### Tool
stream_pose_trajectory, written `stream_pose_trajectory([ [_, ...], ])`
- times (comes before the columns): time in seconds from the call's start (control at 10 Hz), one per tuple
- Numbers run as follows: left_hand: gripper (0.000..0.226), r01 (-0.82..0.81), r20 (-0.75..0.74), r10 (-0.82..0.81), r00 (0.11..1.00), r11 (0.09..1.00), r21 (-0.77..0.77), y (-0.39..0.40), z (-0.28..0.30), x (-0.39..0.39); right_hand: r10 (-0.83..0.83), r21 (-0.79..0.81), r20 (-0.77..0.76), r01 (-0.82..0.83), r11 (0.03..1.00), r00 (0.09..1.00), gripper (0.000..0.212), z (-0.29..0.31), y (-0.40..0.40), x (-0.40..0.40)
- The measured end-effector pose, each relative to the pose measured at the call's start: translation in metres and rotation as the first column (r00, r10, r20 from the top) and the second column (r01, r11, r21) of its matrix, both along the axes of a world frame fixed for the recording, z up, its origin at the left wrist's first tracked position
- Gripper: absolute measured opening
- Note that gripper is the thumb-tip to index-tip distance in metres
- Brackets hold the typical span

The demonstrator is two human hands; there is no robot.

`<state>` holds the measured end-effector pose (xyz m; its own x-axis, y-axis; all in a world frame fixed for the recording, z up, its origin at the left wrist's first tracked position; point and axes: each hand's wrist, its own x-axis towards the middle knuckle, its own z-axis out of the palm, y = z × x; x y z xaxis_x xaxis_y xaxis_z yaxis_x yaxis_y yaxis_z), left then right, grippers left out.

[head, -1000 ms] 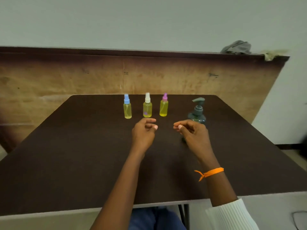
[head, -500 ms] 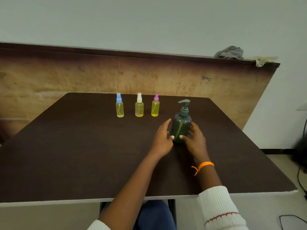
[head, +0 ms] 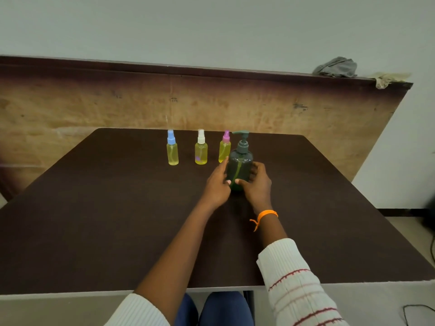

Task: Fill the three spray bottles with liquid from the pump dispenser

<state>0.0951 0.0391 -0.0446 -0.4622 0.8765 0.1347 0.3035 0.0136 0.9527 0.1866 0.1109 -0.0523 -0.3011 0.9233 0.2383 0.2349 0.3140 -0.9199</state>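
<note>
Three small spray bottles of yellow liquid stand upright in a row near the far edge of the dark table (head: 94,220): a blue-capped bottle (head: 172,149), a white-capped bottle (head: 201,149) and a pink-capped bottle (head: 224,148). Just in front of the pink one stands the dark green pump dispenser (head: 239,165), upright with its pump on. My left hand (head: 217,187) presses its left side and my right hand (head: 257,187) its right side, thumbs meeting at its lower front.
A wooden board (head: 117,109) leans against the wall behind the table. A grey cloth (head: 335,67) lies on its top edge at the right. A cable (head: 419,311) lies on the floor at the lower right.
Both hands went from hovering curled over the table to clasping the pump dispenser, which now stands closer to the pink-capped bottle. The view has shifted too.
</note>
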Motion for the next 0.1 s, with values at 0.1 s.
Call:
stream_pose_trajectory([
  [0.1, 0.074, 0.011, -0.018, -0.011, 1.000, 1.000, 0.015, -0.0025, -0.0034, -0.0008, -0.005, 0.011, 0.015, 0.005, 1.000, 1.000, 0.063, 0.0030, -0.0032, -0.0013],
])
